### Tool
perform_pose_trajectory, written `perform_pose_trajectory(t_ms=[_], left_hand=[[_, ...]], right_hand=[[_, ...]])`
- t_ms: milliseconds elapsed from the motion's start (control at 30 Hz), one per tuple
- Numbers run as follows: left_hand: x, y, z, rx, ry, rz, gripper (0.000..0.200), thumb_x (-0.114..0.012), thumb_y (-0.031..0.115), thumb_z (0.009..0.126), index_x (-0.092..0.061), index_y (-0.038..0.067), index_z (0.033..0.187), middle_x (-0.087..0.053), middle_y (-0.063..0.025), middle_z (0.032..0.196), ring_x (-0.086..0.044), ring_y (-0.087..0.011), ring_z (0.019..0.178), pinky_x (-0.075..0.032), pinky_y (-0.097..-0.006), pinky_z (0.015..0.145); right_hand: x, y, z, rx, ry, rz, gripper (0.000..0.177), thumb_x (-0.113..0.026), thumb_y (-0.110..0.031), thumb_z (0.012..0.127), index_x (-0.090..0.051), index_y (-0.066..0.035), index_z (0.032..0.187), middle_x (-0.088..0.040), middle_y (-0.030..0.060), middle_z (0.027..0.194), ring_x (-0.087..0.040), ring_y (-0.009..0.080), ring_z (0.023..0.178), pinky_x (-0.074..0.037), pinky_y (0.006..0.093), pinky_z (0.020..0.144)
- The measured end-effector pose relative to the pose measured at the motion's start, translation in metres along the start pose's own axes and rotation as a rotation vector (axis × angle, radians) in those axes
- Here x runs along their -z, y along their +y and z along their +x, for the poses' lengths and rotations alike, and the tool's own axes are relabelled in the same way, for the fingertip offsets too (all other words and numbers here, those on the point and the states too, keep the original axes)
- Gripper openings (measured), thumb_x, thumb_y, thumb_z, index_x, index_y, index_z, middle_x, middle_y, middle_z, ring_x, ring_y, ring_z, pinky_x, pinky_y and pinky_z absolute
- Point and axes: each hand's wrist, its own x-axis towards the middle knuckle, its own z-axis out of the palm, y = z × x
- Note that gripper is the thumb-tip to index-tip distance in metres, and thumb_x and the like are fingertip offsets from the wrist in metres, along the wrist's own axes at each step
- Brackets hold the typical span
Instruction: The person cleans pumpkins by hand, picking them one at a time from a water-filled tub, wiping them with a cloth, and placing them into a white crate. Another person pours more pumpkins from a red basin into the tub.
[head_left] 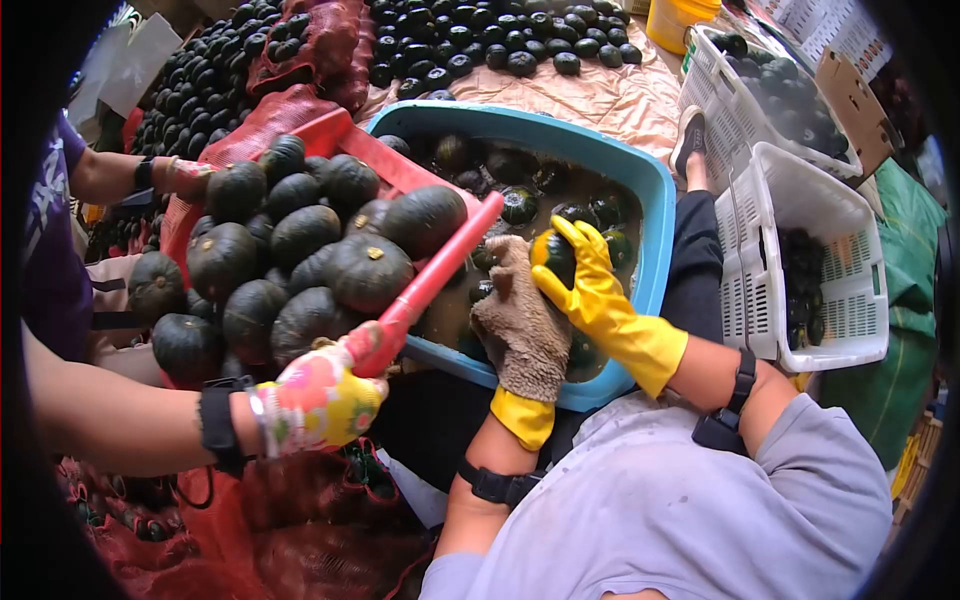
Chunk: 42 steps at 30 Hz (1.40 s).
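Note:
My right hand [590, 290], in a yellow rubber glove, grips a small dark green squash [555, 255] over the blue tub [655, 200]. My left hand [520, 325] wears a fuzzy brown mitt over a yellow glove, and the mitt rests flat against the squash's left side. The tub holds murky water with several more squash [520, 205] in it. A co-worker's hand in a floral glove [320, 400] holds the corner of a red crate [440, 265]. That crate is tilted onto the tub's left rim and piled with larger squash [365, 270].
White plastic baskets [850, 320] [715, 110] with dark squash stand to the right of my leg. Loose squash cover the sheet beyond the tub [500, 45]. Red mesh sacks [300, 540] lie at lower left. The co-worker's other hand [190, 178] holds the crate's far side.

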Motion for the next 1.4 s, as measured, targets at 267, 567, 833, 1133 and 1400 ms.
perform_pose_trajectory(t_ms=[267, 567, 833, 1133, 1400], left_hand=[[-0.016, -0.011, 0.015, 0.697, -0.131, -1.154, 0.033, -0.063, 0.025, 0.105, -0.066, 0.009, 0.134, -0.070, -0.0122, 0.123, -0.069, -0.0263, 0.112, -0.056, -0.0384, 0.100], [-0.019, -0.011, -0.009, 0.645, 0.009, -1.065, 0.021, -0.061, 0.032, 0.104, -0.068, 0.014, 0.094, -0.074, -0.0034, 0.091, -0.074, -0.0184, 0.081, -0.059, -0.0334, 0.067], [-0.008, -0.052, -0.043, 0.431, -0.529, -1.345, 0.094, -0.082, -0.002, 0.085, -0.026, -0.003, 0.161, -0.061, -0.0148, 0.143, -0.067, -0.0191, 0.123, -0.059, -0.0340, 0.104], [-0.010, -0.015, -0.049, 0.173, -0.395, -0.652, 0.046, -0.070, 0.000, 0.100, -0.049, -0.004, 0.141, -0.067, -0.0129, 0.139, -0.069, -0.0193, 0.126, -0.056, -0.0295, 0.104], [-0.026, -0.065, -0.042, 0.370, -0.597, -1.014, 0.029, -0.061, -0.002, 0.104, -0.057, -0.001, 0.132, -0.070, -0.0141, 0.137, -0.073, -0.0146, 0.107, -0.058, -0.0228, 0.083]], right_hand=[[0.006, -0.005, -0.033, -0.402, -0.204, 0.576, 0.065, -0.083, -0.036, 0.094, -0.058, -0.009, 0.148, -0.066, 0.0158, 0.135, -0.059, 0.0294, 0.133, -0.045, 0.0410, 0.115], [0.069, 0.017, -0.023, -1.174, -0.683, 1.869, 0.069, -0.063, -0.064, 0.099, -0.064, -0.013, 0.146, -0.064, 0.0202, 0.146, -0.063, 0.0439, 0.133, -0.049, 0.0708, 0.110], [0.072, 0.048, -0.009, -1.068, -0.334, 1.999, 0.082, -0.065, -0.074, 0.094, -0.060, -0.012, 0.147, -0.060, 0.0221, 0.149, -0.059, 0.0470, 0.133, -0.050, 0.0672, 0.111], [0.010, 0.084, 0.008, -1.008, 0.099, 1.676, 0.051, -0.066, -0.061, 0.101, -0.064, -0.027, 0.140, -0.068, 0.0071, 0.139, -0.067, 0.0313, 0.125, -0.055, 0.0623, 0.105], [0.051, 0.056, 0.006, -0.966, -0.111, 1.915, 0.067, -0.068, -0.067, 0.096, -0.064, -0.019, 0.141, -0.064, 0.0204, 0.144, -0.065, 0.0441, 0.127, -0.055, 0.0634, 0.107]])
